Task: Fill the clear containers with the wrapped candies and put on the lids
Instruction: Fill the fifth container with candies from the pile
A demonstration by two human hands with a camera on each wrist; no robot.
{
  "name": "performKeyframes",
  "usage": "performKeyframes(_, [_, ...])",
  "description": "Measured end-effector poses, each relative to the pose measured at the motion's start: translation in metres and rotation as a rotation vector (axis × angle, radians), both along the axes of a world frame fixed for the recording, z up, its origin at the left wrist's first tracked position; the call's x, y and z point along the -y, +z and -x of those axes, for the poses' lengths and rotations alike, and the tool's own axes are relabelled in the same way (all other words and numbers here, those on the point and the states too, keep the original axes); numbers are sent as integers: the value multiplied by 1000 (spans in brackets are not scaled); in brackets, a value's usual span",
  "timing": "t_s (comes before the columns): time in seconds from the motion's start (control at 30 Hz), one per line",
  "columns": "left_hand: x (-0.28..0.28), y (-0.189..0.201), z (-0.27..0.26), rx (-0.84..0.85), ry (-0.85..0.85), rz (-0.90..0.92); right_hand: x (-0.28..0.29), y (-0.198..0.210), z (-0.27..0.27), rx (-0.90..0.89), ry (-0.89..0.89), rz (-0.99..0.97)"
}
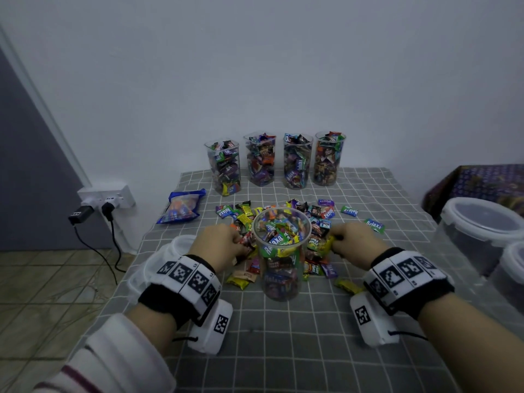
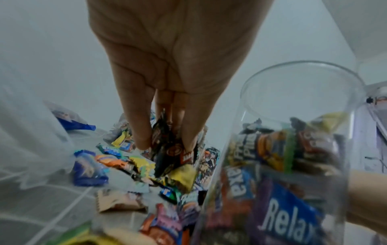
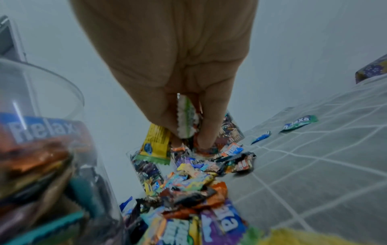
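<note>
A tall clear container [image 1: 280, 268], nearly full of wrapped candies, stands open in the middle of the grey checked cloth [image 1: 283, 336]. Loose candies [image 1: 320, 214] lie scattered around and behind it. My left hand [image 1: 224, 245] is just left of the container and pinches several dark-wrapped candies [image 2: 167, 145] over the pile. My right hand [image 1: 354, 241] is just right of it and grips candies [image 3: 186, 119], one green and white, one yellow. Several filled containers [image 1: 273, 160] stand without lids in a row at the back. Clear lids [image 1: 170, 251] lie under my left wrist.
A blue candy bag [image 1: 181, 208] lies at the back left of the cloth. Large lidded plastic tubs [image 1: 479, 231] stand at the right edge. A wall socket with plugs and cables [image 1: 105, 202] sits left of the table, above a tiled floor.
</note>
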State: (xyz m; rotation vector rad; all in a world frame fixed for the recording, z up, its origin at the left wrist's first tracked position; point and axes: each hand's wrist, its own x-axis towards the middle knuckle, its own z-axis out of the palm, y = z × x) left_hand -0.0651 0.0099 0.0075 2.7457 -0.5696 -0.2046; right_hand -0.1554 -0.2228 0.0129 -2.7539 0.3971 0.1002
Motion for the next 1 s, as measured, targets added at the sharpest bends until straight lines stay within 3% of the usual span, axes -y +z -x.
performKeyframes(0.33, [-3, 20, 4, 27, 33, 261, 1, 30, 2, 313, -42, -235])
performKeyframes(0.57, [-4, 29, 6, 47, 55, 378, -13, 62, 4, 554, 44, -270])
performKeyframes(0.73, [-6, 32, 5, 86, 52, 514, -38, 71, 8, 591, 150, -241])
performKeyframes(1.0, [-5, 42, 14, 96, 59, 581, -61, 61, 4, 514, 309, -77])
